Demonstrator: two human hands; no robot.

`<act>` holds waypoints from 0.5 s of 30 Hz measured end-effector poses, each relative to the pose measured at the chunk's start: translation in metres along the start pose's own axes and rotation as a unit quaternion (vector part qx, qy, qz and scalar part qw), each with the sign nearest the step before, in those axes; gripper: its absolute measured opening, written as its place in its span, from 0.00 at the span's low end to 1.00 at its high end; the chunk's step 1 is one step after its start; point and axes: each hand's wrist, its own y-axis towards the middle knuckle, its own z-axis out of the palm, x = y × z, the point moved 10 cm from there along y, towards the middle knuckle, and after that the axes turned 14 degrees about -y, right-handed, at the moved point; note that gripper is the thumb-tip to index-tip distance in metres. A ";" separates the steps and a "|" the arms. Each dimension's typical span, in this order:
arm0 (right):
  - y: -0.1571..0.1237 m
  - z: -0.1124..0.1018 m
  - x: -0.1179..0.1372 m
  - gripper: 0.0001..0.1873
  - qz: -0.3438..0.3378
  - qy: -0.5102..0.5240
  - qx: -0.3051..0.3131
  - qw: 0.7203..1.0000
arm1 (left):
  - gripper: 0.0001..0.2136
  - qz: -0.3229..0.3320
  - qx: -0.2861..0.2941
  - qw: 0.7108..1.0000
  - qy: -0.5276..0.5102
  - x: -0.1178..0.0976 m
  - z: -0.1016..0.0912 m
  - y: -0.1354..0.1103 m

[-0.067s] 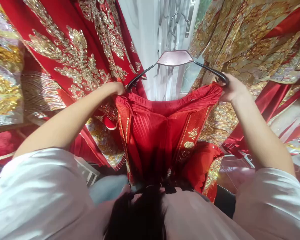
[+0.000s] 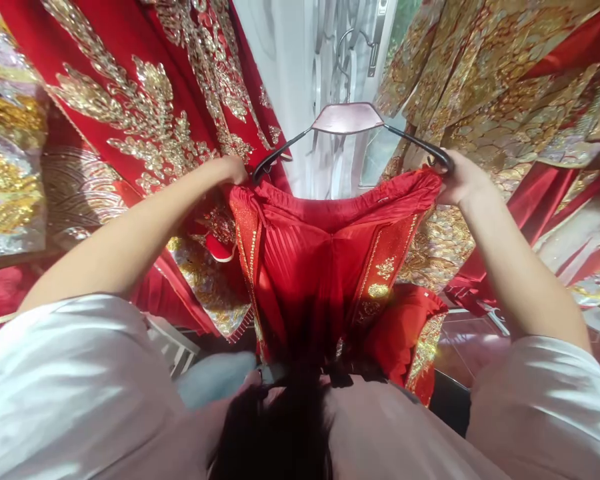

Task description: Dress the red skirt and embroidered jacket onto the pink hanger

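A red skirt (image 2: 300, 267) with a gathered waistband, pleats and gold-trimmed bands hangs in front of me on a clothes hanger (image 2: 347, 119). The hanger has black arms, a pinkish centre plate and a metal hook. At the left end of the waistband my left hand (image 2: 234, 171) is closed on the skirt beside the hanger's tip; its fingertips are hidden. My right hand (image 2: 461, 177) is closed at the other end, holding the waistband against the hanger's right tip. Between the hands the waistband is stretched wide, sagging a little in the middle.
Red garments with gold sequin embroidery (image 2: 155, 93) hang on the left. Gold patterned garments (image 2: 480, 87) hang on the right. Behind the hanger are white curtain-like folds (image 2: 280, 73). A red piece with gold trim (image 2: 405, 327) lies low, right of the skirt.
The hanger, the waistband and my right hand have shifted very slightly left. My grip looks the same.
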 end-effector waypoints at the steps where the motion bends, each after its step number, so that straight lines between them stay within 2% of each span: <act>1: -0.002 0.003 0.002 0.19 -0.003 0.004 0.005 1.000 | 0.20 -0.025 -0.002 0.999 0.023 0.001 -0.011 0.002; 3: -0.008 0.007 0.005 0.18 0.001 0.031 0.008 0.999 | 0.22 -0.061 -0.021 0.996 0.065 -0.005 -0.043 -0.002; 5: -0.013 0.008 0.004 0.18 0.016 0.071 -0.005 0.997 | 0.23 -0.062 -0.081 0.992 0.076 -0.025 -0.083 -0.014; 7: -0.016 0.010 0.002 0.17 0.028 0.099 -0.007 0.995 | 0.23 -0.025 -0.175 0.983 0.041 -0.056 -0.120 -0.039; 9: -0.015 0.012 0.000 0.17 0.022 0.102 0.002 0.995 | 0.21 0.031 -0.246 0.969 -0.005 -0.090 -0.140 -0.070; 10: -0.013 0.013 -0.002 0.16 0.013 0.098 0.005 0.995 | 0.21 0.053 -0.257 0.965 -0.016 -0.105 -0.140 -0.085; 12: -0.008 0.011 -0.005 0.16 -0.010 0.083 0.002 0.996 | 0.20 0.076 -0.230 0.970 -0.004 -0.129 -0.118 -0.106; 15: 0.001 0.007 -0.010 0.19 -0.034 0.051 -0.008 0.998 | 0.20 0.119 -0.145 0.981 0.052 -0.156 -0.058 -0.120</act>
